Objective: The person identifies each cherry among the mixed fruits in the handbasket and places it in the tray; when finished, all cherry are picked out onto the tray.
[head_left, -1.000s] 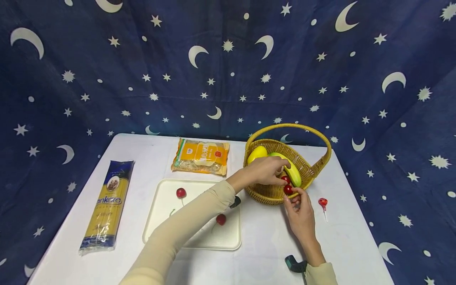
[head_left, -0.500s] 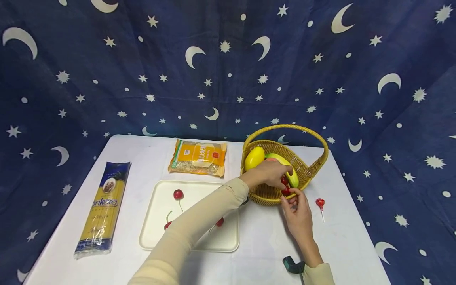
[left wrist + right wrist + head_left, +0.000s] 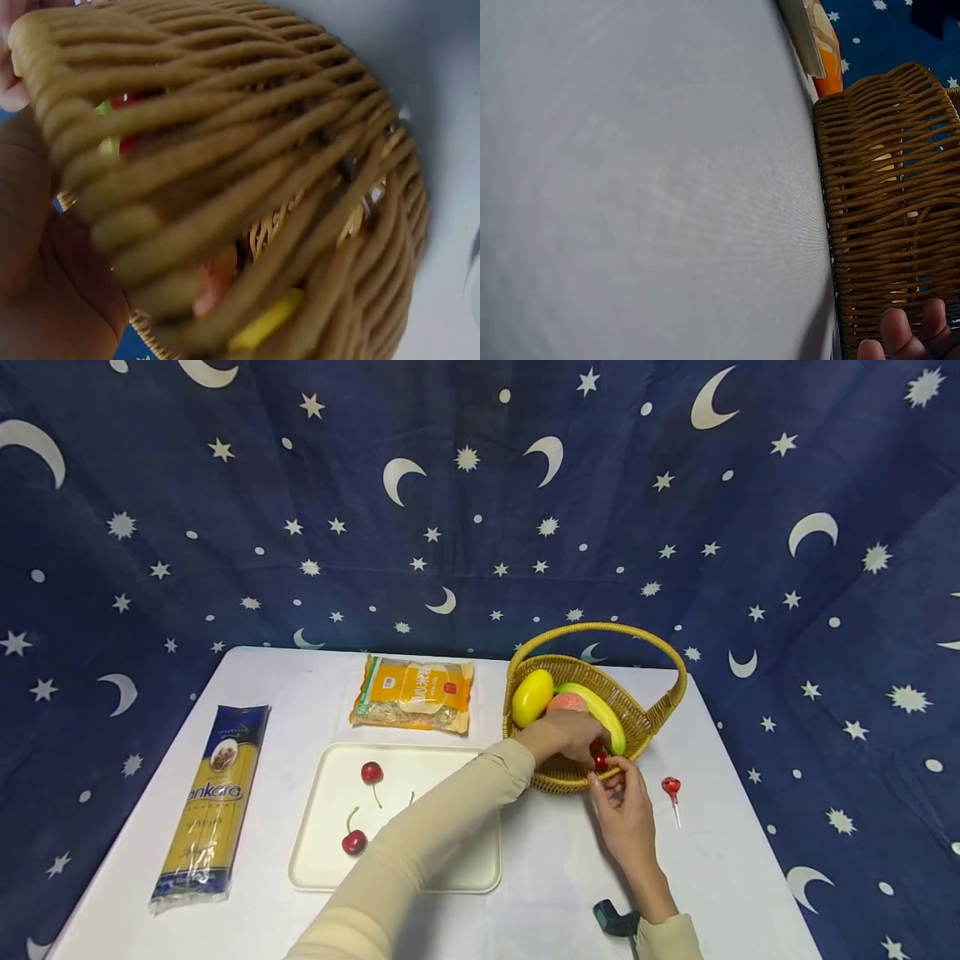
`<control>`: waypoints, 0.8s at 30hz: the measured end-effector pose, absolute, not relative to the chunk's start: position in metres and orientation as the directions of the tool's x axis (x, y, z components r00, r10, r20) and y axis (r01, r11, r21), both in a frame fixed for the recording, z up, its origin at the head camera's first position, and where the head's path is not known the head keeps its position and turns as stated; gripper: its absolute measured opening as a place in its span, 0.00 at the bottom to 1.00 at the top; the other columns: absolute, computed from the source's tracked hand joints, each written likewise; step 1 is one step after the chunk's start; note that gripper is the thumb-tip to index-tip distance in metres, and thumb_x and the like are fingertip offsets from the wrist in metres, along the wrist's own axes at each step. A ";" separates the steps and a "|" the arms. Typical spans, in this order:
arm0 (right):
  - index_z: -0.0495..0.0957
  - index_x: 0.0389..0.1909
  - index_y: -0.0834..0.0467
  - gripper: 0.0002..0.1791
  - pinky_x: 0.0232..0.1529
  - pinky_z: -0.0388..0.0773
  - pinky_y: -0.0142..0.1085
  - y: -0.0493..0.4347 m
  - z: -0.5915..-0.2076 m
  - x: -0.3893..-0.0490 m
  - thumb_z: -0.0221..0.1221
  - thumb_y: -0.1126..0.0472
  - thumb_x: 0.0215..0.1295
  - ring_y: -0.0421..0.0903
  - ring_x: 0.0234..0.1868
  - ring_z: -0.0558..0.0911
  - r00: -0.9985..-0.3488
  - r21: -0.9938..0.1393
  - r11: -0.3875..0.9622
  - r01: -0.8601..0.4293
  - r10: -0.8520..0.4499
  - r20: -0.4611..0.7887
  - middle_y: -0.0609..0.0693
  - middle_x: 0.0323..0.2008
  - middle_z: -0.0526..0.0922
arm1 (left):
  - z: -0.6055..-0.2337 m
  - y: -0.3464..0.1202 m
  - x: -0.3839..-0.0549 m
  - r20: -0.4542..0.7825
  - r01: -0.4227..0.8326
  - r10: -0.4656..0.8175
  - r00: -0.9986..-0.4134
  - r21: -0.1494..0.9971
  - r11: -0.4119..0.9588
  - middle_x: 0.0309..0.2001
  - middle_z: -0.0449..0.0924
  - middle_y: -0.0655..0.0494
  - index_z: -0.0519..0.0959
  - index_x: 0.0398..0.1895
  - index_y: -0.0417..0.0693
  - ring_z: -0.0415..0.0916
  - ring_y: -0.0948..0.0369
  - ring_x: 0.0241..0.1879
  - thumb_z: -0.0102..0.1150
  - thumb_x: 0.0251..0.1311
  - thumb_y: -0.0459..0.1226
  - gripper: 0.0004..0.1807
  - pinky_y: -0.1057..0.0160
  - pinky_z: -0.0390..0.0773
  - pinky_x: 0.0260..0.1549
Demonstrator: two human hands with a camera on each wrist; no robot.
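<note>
My left hand (image 3: 576, 737) reaches down into the wicker basket (image 3: 641, 722), its fingertips beside the dark red cherries (image 3: 601, 762) near the front rim. Those fingers are mostly hidden, so whether they grip a cherry is unclear. In the left wrist view the palm (image 3: 67, 277) lies inside the woven wall, with red and green showing through the weave. My right hand (image 3: 628, 820) holds the basket's front rim; fingertips (image 3: 896, 330) lie against the outer wall in the right wrist view. A yellow lemon-like fruit (image 3: 532, 697), a pinkish fruit (image 3: 567, 702) and a banana (image 3: 600, 710) lie in the basket.
A white tray (image 3: 318, 793) with cherries (image 3: 354, 842) lies under the left sleeve (image 3: 420, 835). Behind it is an orange grain bag (image 3: 412, 693). A spaghetti pack (image 3: 213, 802) lies at left, a red lollipop (image 3: 671, 787) at right. The basket handle (image 3: 600, 627) arches up.
My left hand has sunk deeper into the basket, uncovering the yellow fruit and the pinkish one. The right hand stays at the rim. The whole scene shifts slightly left in the head view.
</note>
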State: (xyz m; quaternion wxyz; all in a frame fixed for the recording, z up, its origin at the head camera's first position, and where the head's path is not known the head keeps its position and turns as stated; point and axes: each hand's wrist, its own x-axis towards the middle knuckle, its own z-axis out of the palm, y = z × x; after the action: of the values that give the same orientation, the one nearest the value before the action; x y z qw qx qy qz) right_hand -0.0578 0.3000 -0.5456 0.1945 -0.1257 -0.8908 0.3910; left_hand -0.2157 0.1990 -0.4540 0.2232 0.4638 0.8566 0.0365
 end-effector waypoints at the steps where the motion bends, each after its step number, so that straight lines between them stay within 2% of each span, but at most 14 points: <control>1: 0.72 0.65 0.58 0.24 0.35 0.68 0.19 0.300 -0.546 -0.058 0.66 0.55 0.74 0.41 0.38 0.74 -0.893 -0.747 0.660 0.076 0.378 0.244 0.52 0.42 0.77 | -0.456 0.200 -0.215 -0.353 0.780 0.810 -0.468 0.266 0.567 0.55 0.86 0.69 0.81 0.68 0.68 0.79 0.69 0.53 0.70 0.69 0.50 0.25 0.65 0.80 0.55; 9: 0.72 0.66 0.57 0.25 0.35 0.68 0.20 0.300 -0.545 -0.058 0.66 0.54 0.74 0.41 0.37 0.73 -0.895 -0.742 0.665 0.088 0.380 0.234 0.52 0.42 0.77 | -0.463 0.208 -0.211 -0.368 0.791 0.796 -0.480 0.209 0.574 0.51 0.85 0.70 0.82 0.64 0.68 0.79 0.70 0.49 0.70 0.69 0.49 0.21 0.63 0.81 0.53; 17: 0.72 0.65 0.56 0.25 0.35 0.68 0.20 0.301 -0.544 -0.059 0.67 0.54 0.74 0.39 0.36 0.72 -0.891 -0.736 0.672 0.081 0.379 0.248 0.52 0.42 0.77 | -0.466 0.212 -0.205 -0.351 0.811 0.802 -0.484 0.164 0.562 0.53 0.86 0.69 0.81 0.66 0.69 0.81 0.69 0.53 0.66 0.72 0.48 0.21 0.64 0.82 0.55; 24: 0.73 0.64 0.57 0.24 0.34 0.68 0.21 0.301 -0.546 -0.058 0.66 0.54 0.74 0.36 0.36 0.72 -0.889 -0.739 0.669 0.074 0.380 0.254 0.52 0.41 0.76 | -0.473 0.215 -0.196 -0.330 0.822 0.795 -0.509 0.087 0.562 0.50 0.86 0.68 0.84 0.55 0.69 0.81 0.69 0.51 0.62 0.75 0.47 0.10 0.62 0.83 0.52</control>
State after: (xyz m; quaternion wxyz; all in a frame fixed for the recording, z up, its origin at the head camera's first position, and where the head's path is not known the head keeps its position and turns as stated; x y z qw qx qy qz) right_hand -0.0575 0.3008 -0.5462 0.1978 -0.1273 -0.8919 0.3863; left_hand -0.1960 0.2152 -0.4726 0.1683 0.4660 0.8677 -0.0401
